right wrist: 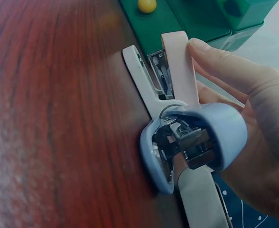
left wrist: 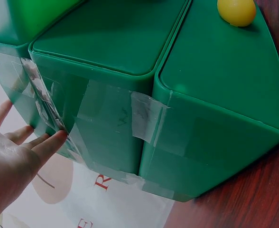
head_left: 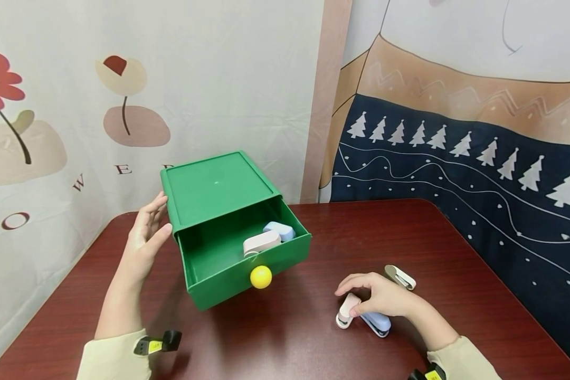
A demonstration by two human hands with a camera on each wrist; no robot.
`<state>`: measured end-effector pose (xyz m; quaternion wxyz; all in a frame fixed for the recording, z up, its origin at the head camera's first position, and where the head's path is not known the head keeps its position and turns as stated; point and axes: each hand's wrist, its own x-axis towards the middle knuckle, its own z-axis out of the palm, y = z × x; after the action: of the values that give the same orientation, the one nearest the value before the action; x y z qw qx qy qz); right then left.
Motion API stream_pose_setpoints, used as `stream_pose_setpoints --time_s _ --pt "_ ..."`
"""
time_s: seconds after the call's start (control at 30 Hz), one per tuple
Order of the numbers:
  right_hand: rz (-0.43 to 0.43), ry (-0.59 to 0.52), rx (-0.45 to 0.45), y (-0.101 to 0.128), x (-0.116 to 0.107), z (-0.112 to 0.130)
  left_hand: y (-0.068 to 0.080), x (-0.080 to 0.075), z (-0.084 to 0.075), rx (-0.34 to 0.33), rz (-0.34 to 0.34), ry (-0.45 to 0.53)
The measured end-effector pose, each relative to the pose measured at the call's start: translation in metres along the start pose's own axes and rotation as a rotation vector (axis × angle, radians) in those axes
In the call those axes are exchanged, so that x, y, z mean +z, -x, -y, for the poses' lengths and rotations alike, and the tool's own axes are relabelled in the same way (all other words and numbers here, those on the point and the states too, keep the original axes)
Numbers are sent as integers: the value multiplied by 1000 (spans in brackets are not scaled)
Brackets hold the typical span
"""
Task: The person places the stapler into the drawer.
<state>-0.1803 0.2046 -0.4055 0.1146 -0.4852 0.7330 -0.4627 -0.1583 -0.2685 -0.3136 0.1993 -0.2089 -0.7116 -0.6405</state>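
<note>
The green drawer box (head_left: pixel 217 191) stood pulled open — two staplers (head_left: pixel 268 238) inside. The left hand (head_left: pixel 147 232) pressed flat against its side; the right hand (head_left: pixel 381 296) gripped a pink stapler (head_left: pixel 347 310) on the surface (head_left: pixel 285 338).

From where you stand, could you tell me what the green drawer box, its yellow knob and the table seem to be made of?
Green drawer box: most likely moulded plastic, with a smooth, even colour, rounded edges and a soft sheen; clear tape strips cross its side.
Yellow knob: probably plastic too, a glossy, uniform ball.
Table: looks like dark red-brown wood or wood-look laminate, streaky grain with a polished, reflective surface; I cannot tell which.
</note>
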Motion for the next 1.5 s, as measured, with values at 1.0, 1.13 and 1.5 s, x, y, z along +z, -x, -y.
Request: stream_pose_setpoints --time_s 1.0,1.13,1.5 --pt "-18 -37 1 0 6 -6 0 -1 0 -6 1 -18" --pt "-54 -46 -2 -1 5 -2 0 -1 0 -7 0 -16" --pt "-193 -14 28 -2 5 12 0 0 -1 -10 1 -16"
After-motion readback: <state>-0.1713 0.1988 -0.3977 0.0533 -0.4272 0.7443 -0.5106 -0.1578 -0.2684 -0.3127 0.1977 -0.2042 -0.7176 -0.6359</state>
